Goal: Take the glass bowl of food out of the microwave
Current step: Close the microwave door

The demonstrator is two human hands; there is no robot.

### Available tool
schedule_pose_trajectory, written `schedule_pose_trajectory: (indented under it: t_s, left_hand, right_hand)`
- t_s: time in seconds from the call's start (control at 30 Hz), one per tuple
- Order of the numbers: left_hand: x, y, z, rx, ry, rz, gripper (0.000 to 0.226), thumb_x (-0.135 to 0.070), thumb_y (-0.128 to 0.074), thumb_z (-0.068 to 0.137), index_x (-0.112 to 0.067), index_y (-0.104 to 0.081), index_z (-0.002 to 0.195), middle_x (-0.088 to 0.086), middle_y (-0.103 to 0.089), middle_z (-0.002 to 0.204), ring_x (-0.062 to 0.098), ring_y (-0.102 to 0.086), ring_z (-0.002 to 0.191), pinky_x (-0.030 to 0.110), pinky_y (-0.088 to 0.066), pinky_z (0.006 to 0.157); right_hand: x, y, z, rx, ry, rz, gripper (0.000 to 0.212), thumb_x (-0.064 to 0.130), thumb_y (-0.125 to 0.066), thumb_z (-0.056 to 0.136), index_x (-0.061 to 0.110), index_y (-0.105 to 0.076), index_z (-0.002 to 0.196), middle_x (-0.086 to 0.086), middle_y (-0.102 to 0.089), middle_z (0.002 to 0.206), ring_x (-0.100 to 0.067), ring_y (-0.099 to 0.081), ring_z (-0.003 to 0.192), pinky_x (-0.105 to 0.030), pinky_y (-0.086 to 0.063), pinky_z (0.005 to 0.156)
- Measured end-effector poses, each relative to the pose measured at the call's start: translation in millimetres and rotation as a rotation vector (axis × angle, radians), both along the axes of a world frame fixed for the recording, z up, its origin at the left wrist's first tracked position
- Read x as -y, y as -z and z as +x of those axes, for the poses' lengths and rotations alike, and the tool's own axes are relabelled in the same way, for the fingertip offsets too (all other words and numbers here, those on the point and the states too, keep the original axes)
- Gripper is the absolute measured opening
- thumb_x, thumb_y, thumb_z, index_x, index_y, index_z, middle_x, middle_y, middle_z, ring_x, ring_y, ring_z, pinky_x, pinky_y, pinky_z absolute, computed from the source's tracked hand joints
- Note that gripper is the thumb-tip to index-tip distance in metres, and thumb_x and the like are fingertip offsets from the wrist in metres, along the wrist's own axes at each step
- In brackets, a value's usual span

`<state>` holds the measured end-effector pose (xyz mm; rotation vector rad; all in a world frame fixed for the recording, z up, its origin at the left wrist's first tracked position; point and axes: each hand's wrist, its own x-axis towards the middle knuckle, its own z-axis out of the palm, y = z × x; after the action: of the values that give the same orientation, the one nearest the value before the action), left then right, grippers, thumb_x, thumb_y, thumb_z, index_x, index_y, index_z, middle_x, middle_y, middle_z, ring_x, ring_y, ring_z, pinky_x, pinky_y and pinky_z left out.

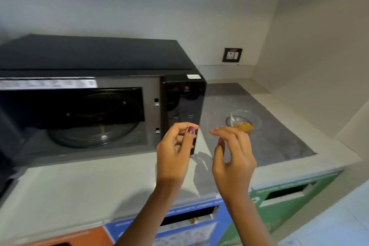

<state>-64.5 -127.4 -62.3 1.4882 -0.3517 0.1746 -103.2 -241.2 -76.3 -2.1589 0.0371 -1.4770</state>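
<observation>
The black microwave [95, 62] stands on the left of the counter with its door swung open at the far left edge. Inside, only the glass turntable [93, 124] shows. The small glass bowl [244, 121] with yellow food sits on the grey mat to the right of the microwave. My left hand [175, 150] hovers in front of the control panel, fingers loosely curled, holding nothing. My right hand [233, 158] hovers just in front of the bowl, fingers apart and empty, not touching it.
A grey mat [279, 142] covers the right part of the pale counter [79, 191]. A wall socket [232, 55] sits on the back wall. Below the counter edge are orange, blue [191, 225] and green [289, 195] bin fronts with slots. A side wall closes off the right.
</observation>
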Motion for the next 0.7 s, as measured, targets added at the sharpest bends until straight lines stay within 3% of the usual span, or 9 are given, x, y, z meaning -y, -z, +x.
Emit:
schedule_pose_trajectory:
  t_s: [0.13,0.23,0.4,0.53,0.7]
  left_hand:
    - [-63,-28,-22,0.184,-0.230,0.141,0.014,-0.020,-0.055,0.094,-0.024,-0.068,0.099,-0.008,-0.066,0.098,0.006,-0.062,0.089,0.010,-0.049,0.073]
    - [-107,-45,-38,0.253,-0.379,0.271,0.018,-0.021,-0.055,0.093,-0.026,-0.064,0.108,-0.014,-0.061,0.106,0.004,-0.058,0.102,0.009,-0.045,0.084]
    - [-187,-67,-71,0.226,-0.685,0.510,0.036,-0.036,-0.043,0.095,-0.034,-0.046,0.131,-0.017,-0.050,0.133,0.003,-0.042,0.127,0.023,-0.032,0.106]
    - [-245,-81,-101,0.184,-0.938,0.739,0.045,-0.034,-0.040,0.097,-0.030,-0.037,0.141,-0.011,-0.038,0.151,0.012,-0.024,0.144,0.039,-0.015,0.120]
    - [-293,-98,-133,0.010,-1.114,0.977,0.052,-0.036,-0.036,0.097,-0.026,-0.029,0.147,-0.006,-0.025,0.159,0.019,-0.012,0.149,0.043,0.003,0.119]
  right_hand:
    - [-61,-17,-1,0.037,-0.161,0.032,0.030,-0.011,-0.053,0.081,0.008,-0.070,0.098,-0.005,-0.066,0.099,-0.012,-0.057,0.100,-0.015,-0.043,0.090]
    - [-107,-30,1,0.063,-0.297,0.027,0.026,-0.005,-0.051,0.085,0.007,-0.070,0.098,-0.006,-0.068,0.100,-0.014,-0.058,0.103,-0.020,-0.046,0.091]
    - [-192,-52,4,0.074,-0.623,0.001,0.027,-0.002,-0.055,0.089,0.006,-0.068,0.111,-0.004,-0.067,0.111,-0.014,-0.057,0.111,-0.022,-0.044,0.097]
    - [-254,-64,3,0.080,-0.840,-0.037,0.032,-0.002,-0.057,0.090,0.003,-0.063,0.120,-0.006,-0.064,0.123,-0.015,-0.055,0.120,-0.027,-0.042,0.104]
    - [-315,-73,-4,0.005,-1.064,-0.114,0.040,0.005,-0.056,0.093,0.005,-0.053,0.133,-0.007,-0.054,0.140,-0.018,-0.042,0.137,-0.034,-0.036,0.113]
